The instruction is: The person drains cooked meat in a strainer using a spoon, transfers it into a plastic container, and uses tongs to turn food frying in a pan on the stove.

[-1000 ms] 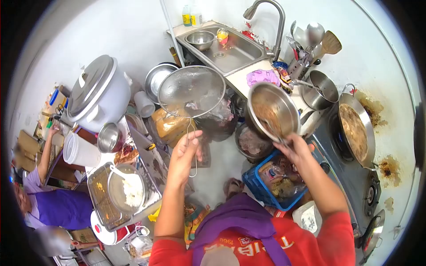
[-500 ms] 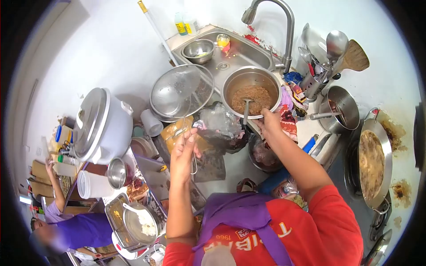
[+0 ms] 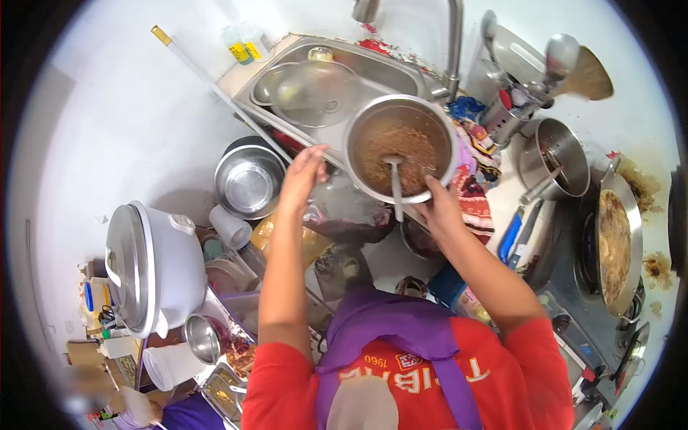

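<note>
My right hand (image 3: 441,208) grips the near rim of a steel pot (image 3: 352,143), which is tilted toward me. Brown, minced-looking food (image 3: 412,147) lies inside it, with a metal spoon (image 3: 396,190) whose handle rests over the rim. My left hand (image 3: 304,172) is closed beside the sink's near edge, apparently on the thin wire handle of a round mesh splatter screen (image 3: 322,89); blur hides the handle. The see-through screen hangs over the sink (image 3: 387,61) and overlaps a metal bowl (image 3: 266,89).
An empty metal pot (image 3: 247,179) stands left, above a large rice cooker (image 3: 168,265). At right are a utensil holder (image 3: 502,118), a saucepan (image 3: 566,161), blue-handled knife (image 3: 510,233) and a wok (image 3: 623,244). Another person's purple clothing (image 3: 190,412) shows at lower left.
The splatter screen has moved up and right from over the empty metal pot to over the sink, with my left hand following. The food pot stays in my right hand. My view has shifted.
</note>
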Action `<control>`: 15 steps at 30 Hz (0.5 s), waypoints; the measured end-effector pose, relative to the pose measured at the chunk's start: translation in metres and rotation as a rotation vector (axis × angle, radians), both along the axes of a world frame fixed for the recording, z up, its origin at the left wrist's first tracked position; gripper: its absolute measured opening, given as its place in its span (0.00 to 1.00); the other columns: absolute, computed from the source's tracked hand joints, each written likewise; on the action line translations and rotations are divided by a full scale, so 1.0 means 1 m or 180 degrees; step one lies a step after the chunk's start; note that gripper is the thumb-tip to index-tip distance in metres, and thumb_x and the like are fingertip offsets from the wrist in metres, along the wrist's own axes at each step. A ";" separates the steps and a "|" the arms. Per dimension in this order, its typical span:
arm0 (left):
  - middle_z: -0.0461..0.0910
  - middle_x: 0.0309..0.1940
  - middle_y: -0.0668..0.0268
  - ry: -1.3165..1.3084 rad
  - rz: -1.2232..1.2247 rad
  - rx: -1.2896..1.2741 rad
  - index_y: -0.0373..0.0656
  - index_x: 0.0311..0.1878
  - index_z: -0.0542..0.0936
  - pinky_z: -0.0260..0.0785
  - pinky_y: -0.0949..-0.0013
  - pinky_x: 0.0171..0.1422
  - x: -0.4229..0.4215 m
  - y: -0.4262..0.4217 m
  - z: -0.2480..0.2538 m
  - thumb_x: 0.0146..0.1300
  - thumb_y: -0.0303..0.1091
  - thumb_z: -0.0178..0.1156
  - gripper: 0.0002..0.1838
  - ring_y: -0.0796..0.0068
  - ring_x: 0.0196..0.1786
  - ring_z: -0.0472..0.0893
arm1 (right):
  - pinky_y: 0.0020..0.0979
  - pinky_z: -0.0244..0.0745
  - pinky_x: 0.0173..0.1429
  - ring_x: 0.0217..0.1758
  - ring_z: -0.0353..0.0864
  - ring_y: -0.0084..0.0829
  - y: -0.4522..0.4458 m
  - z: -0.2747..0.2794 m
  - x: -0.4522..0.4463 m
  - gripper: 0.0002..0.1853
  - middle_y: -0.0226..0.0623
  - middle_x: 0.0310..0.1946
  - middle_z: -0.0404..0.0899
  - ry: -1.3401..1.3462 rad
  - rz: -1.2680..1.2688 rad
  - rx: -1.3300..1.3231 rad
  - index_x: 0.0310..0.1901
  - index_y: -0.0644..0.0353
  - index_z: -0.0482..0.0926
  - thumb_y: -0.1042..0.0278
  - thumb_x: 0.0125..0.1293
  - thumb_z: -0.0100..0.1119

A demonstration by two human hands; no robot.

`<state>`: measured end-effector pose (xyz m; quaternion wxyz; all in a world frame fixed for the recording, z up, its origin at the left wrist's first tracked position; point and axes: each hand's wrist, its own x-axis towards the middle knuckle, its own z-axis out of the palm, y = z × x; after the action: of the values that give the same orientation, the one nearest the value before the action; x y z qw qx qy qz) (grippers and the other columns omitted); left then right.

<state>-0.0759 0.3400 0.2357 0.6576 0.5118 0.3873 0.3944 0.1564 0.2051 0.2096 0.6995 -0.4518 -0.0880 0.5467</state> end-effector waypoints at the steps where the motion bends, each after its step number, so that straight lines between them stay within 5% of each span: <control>1: 0.68 0.21 0.75 0.0134 -0.0094 -0.0061 0.41 0.51 0.76 0.62 0.79 0.33 -0.003 0.019 -0.018 0.67 0.42 0.54 0.16 0.84 0.25 0.68 | 0.48 0.75 0.57 0.59 0.71 0.39 -0.003 0.004 -0.008 0.25 0.42 0.57 0.67 -0.0038 -0.0111 -0.0023 0.61 0.57 0.58 0.70 0.64 0.53; 8: 0.72 0.23 0.75 0.0624 -0.0554 -0.0098 0.43 0.42 0.78 0.64 0.79 0.33 -0.022 0.067 -0.099 0.66 0.47 0.54 0.16 0.83 0.25 0.70 | 0.46 0.68 0.59 0.62 0.65 0.34 -0.005 0.005 -0.044 0.28 0.35 0.61 0.63 -0.0129 -0.0226 -0.0270 0.64 0.51 0.57 0.65 0.65 0.56; 9: 0.72 0.23 0.74 0.0667 -0.0612 -0.0228 0.43 0.42 0.78 0.65 0.78 0.34 -0.023 0.069 -0.103 0.66 0.48 0.54 0.16 0.83 0.26 0.71 | 0.41 0.73 0.52 0.55 0.73 0.31 -0.005 0.000 -0.048 0.26 0.32 0.55 0.72 -0.0374 -0.0430 -0.0435 0.60 0.52 0.65 0.55 0.63 0.58; 15: 0.77 0.26 0.70 0.0541 -0.0896 -0.0703 0.40 0.39 0.76 0.70 0.76 0.34 -0.025 0.077 -0.099 0.66 0.48 0.54 0.18 0.80 0.31 0.77 | 0.44 0.56 0.66 0.62 0.63 0.37 -0.039 0.012 -0.064 0.34 0.37 0.61 0.63 -0.0360 -0.0939 -0.0553 0.64 0.54 0.60 0.38 0.65 0.46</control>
<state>-0.1005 0.4169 0.1367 0.7234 0.5171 0.4069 0.2090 0.0926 0.1663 0.2218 0.7243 -0.5486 -0.0124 0.4174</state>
